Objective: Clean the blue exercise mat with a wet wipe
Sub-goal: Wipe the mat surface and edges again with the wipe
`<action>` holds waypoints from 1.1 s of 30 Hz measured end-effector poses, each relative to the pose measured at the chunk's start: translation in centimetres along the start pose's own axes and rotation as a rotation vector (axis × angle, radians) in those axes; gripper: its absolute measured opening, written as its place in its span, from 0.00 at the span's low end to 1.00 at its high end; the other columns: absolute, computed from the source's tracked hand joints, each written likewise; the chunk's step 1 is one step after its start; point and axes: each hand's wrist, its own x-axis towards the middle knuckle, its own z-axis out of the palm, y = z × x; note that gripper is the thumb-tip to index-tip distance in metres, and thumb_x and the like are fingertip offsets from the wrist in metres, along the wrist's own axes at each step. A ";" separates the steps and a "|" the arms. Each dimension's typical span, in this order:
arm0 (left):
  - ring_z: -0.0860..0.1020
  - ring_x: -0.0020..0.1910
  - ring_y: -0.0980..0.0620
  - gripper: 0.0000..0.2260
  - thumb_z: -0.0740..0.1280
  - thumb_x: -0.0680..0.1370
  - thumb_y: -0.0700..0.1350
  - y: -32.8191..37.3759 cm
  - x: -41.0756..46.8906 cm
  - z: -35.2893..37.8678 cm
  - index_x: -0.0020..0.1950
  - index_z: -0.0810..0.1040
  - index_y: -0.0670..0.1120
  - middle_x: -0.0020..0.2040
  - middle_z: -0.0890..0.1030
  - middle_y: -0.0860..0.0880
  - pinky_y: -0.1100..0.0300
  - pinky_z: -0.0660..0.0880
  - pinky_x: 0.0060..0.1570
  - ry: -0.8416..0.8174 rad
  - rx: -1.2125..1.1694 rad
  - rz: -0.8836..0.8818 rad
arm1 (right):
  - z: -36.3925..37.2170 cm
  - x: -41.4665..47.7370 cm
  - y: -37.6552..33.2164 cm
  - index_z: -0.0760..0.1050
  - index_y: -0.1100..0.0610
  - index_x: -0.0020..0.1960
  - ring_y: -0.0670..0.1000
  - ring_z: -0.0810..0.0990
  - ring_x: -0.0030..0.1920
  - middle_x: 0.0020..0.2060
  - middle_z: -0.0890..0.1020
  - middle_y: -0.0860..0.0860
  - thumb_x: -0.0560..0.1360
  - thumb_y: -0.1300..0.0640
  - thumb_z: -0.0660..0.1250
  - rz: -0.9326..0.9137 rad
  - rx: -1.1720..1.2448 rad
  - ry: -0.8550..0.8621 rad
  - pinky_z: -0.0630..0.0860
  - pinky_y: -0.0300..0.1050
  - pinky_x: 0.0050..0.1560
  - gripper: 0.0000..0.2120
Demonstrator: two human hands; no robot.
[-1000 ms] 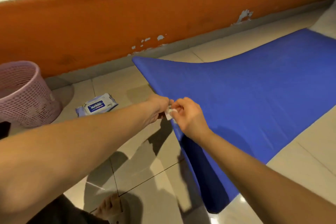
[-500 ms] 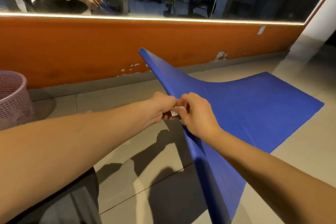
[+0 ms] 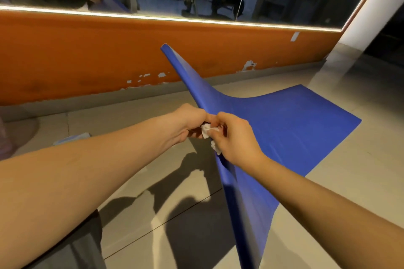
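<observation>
At its edge, hands [image 3: 185,123] [image 3: 237,140] grip mat [image 3: 284,133], wipe [image 3: 206,130].

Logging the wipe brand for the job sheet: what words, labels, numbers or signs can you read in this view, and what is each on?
No text can be read in this view.
wipe pack: only a blurred edge shows past the left arm; its label is hidden.
pale scrap on the orange wall: too small to tell any print.
blue mat and wet wipe: no print shows.
</observation>
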 end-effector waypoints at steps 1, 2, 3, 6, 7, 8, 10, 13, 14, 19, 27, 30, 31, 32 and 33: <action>0.79 0.34 0.48 0.12 0.75 0.76 0.41 0.2 0.1 0.1 0.56 0.83 0.37 0.45 0.85 0.40 0.61 0.77 0.30 0.013 -0.004 0.005 | -0.2 -0.7 0.1 0.73 0.49 0.41 0.46 0.77 0.36 0.32 0.77 0.44 0.78 0.57 0.68 -0.002 -0.010 -0.027 0.74 0.46 0.38 0.09; 0.79 0.33 0.50 0.11 0.75 0.77 0.42 0.5 0.3 0.1 0.57 0.82 0.38 0.44 0.85 0.41 0.62 0.78 0.29 0.028 -0.012 0.008 | -0.4 -1.7 0.1 0.74 0.49 0.40 0.46 0.78 0.35 0.32 0.78 0.44 0.78 0.58 0.68 -0.002 -0.022 -0.077 0.76 0.48 0.38 0.09; 0.78 0.31 0.50 0.11 0.74 0.78 0.43 0.7 0.4 0.0 0.57 0.81 0.38 0.43 0.84 0.42 0.62 0.78 0.28 0.045 -0.025 0.010 | -0.7 -2.6 0.0 0.75 0.50 0.40 0.45 0.79 0.36 0.33 0.79 0.45 0.78 0.59 0.67 0.009 -0.020 -0.147 0.79 0.50 0.40 0.09; 0.76 0.29 0.51 0.11 0.73 0.79 0.42 1.0 1.1 -0.7 0.57 0.80 0.38 0.40 0.82 0.44 0.63 0.78 0.26 0.107 -0.071 0.027 | -1.0 -5.4 0.5 0.76 0.51 0.39 0.46 0.82 0.36 0.33 0.82 0.48 0.78 0.59 0.66 0.092 0.013 -0.379 0.81 0.54 0.41 0.10; 0.76 0.29 0.51 0.10 0.73 0.79 0.41 1.0 1.1 -0.8 0.57 0.80 0.37 0.40 0.82 0.44 0.64 0.76 0.24 0.125 -0.075 0.039 | -0.8 -6.1 0.7 0.75 0.51 0.39 0.46 0.82 0.36 0.33 0.82 0.49 0.77 0.60 0.65 0.104 0.003 -0.425 0.81 0.54 0.41 0.09; 0.77 0.30 0.52 0.09 0.72 0.80 0.41 0.9 1.2 -0.8 0.56 0.79 0.38 0.41 0.82 0.44 0.65 0.75 0.23 0.141 -0.068 0.057 | -0.7 -6.6 0.8 0.74 0.50 0.39 0.47 0.82 0.36 0.33 0.82 0.49 0.77 0.59 0.64 0.098 -0.021 -0.442 0.81 0.54 0.41 0.09; 0.79 0.34 0.50 0.05 0.70 0.81 0.42 0.8 1.5 -0.5 0.51 0.78 0.41 0.45 0.83 0.43 0.63 0.74 0.24 0.143 -0.030 0.101 | -0.7 -6.7 1.0 0.72 0.48 0.42 0.47 0.82 0.36 0.33 0.82 0.48 0.78 0.57 0.63 0.082 -0.041 -0.401 0.81 0.55 0.41 0.07; 0.84 0.45 0.43 0.06 0.72 0.79 0.44 0.5 1.5 0.6 0.49 0.76 0.45 0.49 0.85 0.43 0.56 0.80 0.37 0.066 0.085 0.158 | -1.6 -4.5 1.2 0.72 0.45 0.45 0.50 0.82 0.33 0.30 0.81 0.51 0.79 0.53 0.64 0.147 0.052 -0.202 0.81 0.54 0.38 0.05; 0.85 0.47 0.43 0.07 0.73 0.79 0.44 0.4 1.4 1.0 0.50 0.76 0.46 0.48 0.85 0.42 0.53 0.81 0.41 0.037 0.134 0.165 | -1.9 -3.7 1.2 0.74 0.46 0.45 0.53 0.81 0.31 0.29 0.80 0.53 0.80 0.53 0.65 0.217 0.117 -0.146 0.81 0.54 0.36 0.05; 0.82 0.38 0.46 0.05 0.71 0.79 0.40 0.0 1.4 1.3 0.52 0.77 0.45 0.43 0.84 0.43 0.55 0.82 0.36 0.018 0.165 0.157 | -2.7 -3.0 1.2 0.81 0.65 0.47 0.57 0.82 0.30 0.33 0.82 0.61 0.80 0.64 0.66 0.655 0.482 -0.165 0.85 0.53 0.37 0.07; 0.86 0.47 0.45 0.16 0.77 0.73 0.36 -0.1 0.8 1.7 0.59 0.78 0.39 0.49 0.86 0.41 0.49 0.85 0.47 -0.014 0.044 0.150 | -2.7 -4.1 1.8 0.76 0.54 0.46 0.52 0.80 0.35 0.34 0.81 0.50 0.78 0.58 0.69 0.211 -0.061 -0.287 0.79 0.52 0.37 0.02; 0.84 0.50 0.44 0.22 0.75 0.73 0.34 -0.6 0.3 2.7 0.62 0.70 0.43 0.54 0.82 0.42 0.53 0.83 0.42 0.014 0.028 0.179 | -2.3 -2.9 2.2 0.72 0.52 0.42 0.50 0.74 0.34 0.36 0.75 0.47 0.79 0.49 0.68 0.064 -0.198 -0.167 0.71 0.49 0.34 0.10; 0.84 0.50 0.43 0.23 0.75 0.73 0.34 -0.8 0.2 3.0 0.63 0.68 0.45 0.54 0.82 0.42 0.51 0.84 0.43 0.023 0.029 0.175 | -2.1 -2.2 2.4 0.72 0.52 0.42 0.50 0.74 0.35 0.39 0.74 0.48 0.79 0.49 0.67 0.028 -0.212 -0.121 0.72 0.50 0.35 0.10; 0.85 0.48 0.43 0.24 0.75 0.73 0.34 -0.9 0.1 3.2 0.62 0.67 0.46 0.53 0.82 0.41 0.49 0.84 0.43 0.022 0.037 0.169 | -2.0 -1.6 2.5 0.72 0.52 0.43 0.51 0.74 0.36 0.41 0.73 0.48 0.80 0.49 0.67 0.013 -0.218 -0.081 0.74 0.52 0.37 0.09; 0.84 0.46 0.42 0.23 0.74 0.73 0.34 -0.9 0.0 3.4 0.61 0.67 0.47 0.53 0.82 0.40 0.50 0.84 0.39 0.016 0.044 0.165 | -1.9 -1.2 2.6 0.72 0.53 0.44 0.52 0.74 0.37 0.42 0.73 0.49 0.80 0.50 0.66 0.007 -0.205 -0.043 0.75 0.54 0.38 0.09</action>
